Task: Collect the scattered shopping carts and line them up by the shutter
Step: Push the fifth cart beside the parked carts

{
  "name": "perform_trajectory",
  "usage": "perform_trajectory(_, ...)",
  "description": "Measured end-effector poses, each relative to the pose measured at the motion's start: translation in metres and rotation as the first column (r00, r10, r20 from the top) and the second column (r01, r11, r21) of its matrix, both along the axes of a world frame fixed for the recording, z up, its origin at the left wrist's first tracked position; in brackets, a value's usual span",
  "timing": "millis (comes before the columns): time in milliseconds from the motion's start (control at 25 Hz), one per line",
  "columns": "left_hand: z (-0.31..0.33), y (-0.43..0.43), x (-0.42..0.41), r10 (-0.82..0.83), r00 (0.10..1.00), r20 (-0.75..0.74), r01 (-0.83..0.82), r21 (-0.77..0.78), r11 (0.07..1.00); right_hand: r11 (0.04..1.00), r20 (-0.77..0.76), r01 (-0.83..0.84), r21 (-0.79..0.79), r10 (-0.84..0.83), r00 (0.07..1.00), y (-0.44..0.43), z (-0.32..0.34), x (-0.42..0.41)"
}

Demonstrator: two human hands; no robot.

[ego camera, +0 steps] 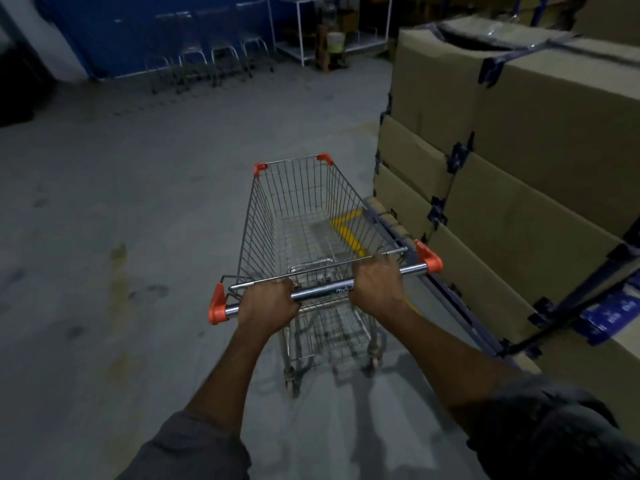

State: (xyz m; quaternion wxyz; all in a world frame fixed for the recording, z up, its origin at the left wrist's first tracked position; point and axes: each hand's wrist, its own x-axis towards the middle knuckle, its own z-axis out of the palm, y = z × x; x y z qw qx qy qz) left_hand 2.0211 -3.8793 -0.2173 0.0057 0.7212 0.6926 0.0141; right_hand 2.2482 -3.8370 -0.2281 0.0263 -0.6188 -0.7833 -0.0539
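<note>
Dead ahead at 12 o'clock, pushing the empty cart with left hand and right hand each wrapped tight round its handle bar; next, probably veering toward 11 o'clock to join the cart row by the shutter.

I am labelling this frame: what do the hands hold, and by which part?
Both hold the shopping cart by its chrome handle bar: the left hand near the left orange end cap, the right hand right of the middle.
</note>
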Motion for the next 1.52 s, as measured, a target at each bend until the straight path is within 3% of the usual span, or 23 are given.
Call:
perform_trajectory(240,-0.006,0.154,-0.033,-0.024,0.978,0.208,0.03,-0.029,0.999,0.996,-0.002,0.076,-0.053,-0.076,0.997,0.156,0.002,-0.031)
perform_trajectory(360,-0.007,0.24,-0.054,0.002,0.972,0.235,0.029,-0.128,0.991,0.994,0.095,0.06,-0.087,-0.051,0.994,0.239,0.003,-0.051)
perform_trajectory(520,-0.004,0.352,-0.089,0.013,0.965,0.263,0.046,-0.215,0.976,0.996,0.116,0.056,-0.063,-0.048,0.992,0.346,0.006,-0.086)
perform_trajectory(880,-0.021,0.579,-0.141,0.038,0.998,0.054,-0.042,0.073,0.996,0.991,0.125,0.012,-0.136,0.005,0.992,0.6,0.004,-0.15)
perform_trajectory(1040,-0.031,0.699,-0.164,0.143,0.988,-0.051,-0.14,0.065,0.988,0.999,0.096,-0.011,-0.05,0.016,0.995,0.726,-0.003,-0.181)
perform_trajectory(1520,-0.026,0.986,-0.249,0.358,0.93,-0.078,-0.349,0.114,0.93,0.996,0.127,-0.077,-0.037,0.081,0.989,1.05,-0.013,-0.299)
